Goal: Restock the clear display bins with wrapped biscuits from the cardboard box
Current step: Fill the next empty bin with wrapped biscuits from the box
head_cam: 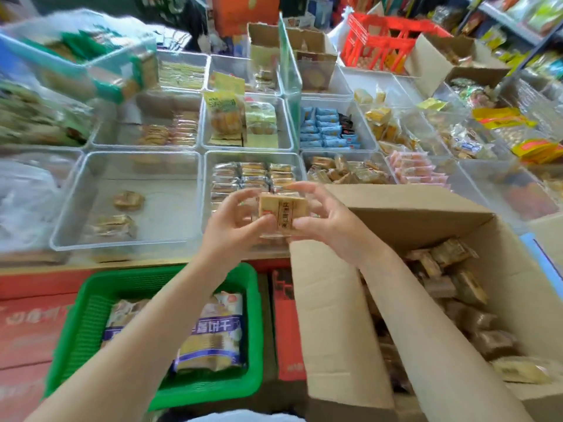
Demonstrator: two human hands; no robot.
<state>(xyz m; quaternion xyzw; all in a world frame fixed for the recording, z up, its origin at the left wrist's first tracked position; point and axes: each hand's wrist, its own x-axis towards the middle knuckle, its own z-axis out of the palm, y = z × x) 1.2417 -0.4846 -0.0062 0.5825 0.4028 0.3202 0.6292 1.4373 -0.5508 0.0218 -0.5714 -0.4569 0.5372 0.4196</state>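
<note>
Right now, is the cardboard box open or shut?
Open: the cardboard box has its flaps folded out, and loose wrapped biscuits show inside.

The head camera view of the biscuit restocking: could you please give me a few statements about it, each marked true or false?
1. Both hands hold one wrapped biscuit pack, the left hand on its left side and the right hand on its right. True.
2. The cardboard box is empty. False: wrapped biscuits lie inside it.
3. The green basket sits below the bins, left of the box. True.
4. The clear bin at near left is packed full. False: only a few packs lie in it.
5. The held pack already rests in a bin. False: it is held in the air above the bins' near edge.
</note>
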